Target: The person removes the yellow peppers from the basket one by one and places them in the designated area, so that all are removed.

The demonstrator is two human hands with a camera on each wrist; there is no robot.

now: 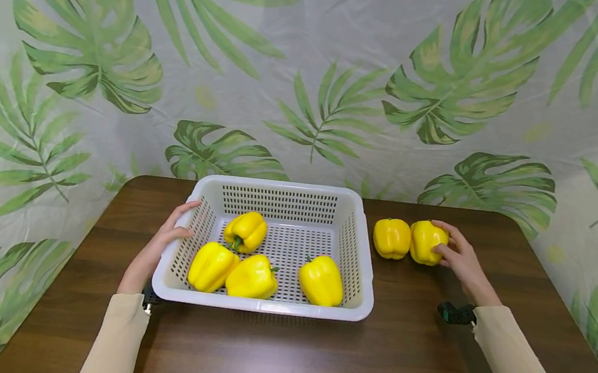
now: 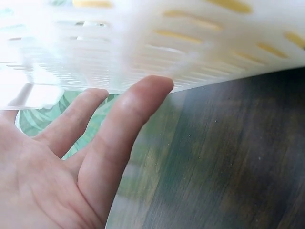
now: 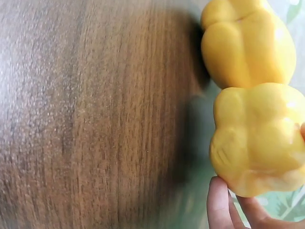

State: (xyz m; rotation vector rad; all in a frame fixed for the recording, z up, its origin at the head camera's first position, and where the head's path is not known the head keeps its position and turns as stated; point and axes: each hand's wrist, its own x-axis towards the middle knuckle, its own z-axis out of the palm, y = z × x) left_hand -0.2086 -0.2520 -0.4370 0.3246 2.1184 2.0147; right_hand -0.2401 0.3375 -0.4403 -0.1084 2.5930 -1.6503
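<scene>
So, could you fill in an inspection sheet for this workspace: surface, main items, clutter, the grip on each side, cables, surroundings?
Surface: brown wood-look table, light reflecting off it in front of the basket.
Job's things: white basket with slotted walls, holding four yellow peppers; a fifth pepper and a sixth pepper sit side by side to its right.
Clutter: nothing seen.
Grip: left grip, a bare hand, touches the basket's left side; right grip, also bare, holds the sixth pepper.
Cables: nothing seen.
Surroundings: leaf-patterned sheet behind the table.
</scene>
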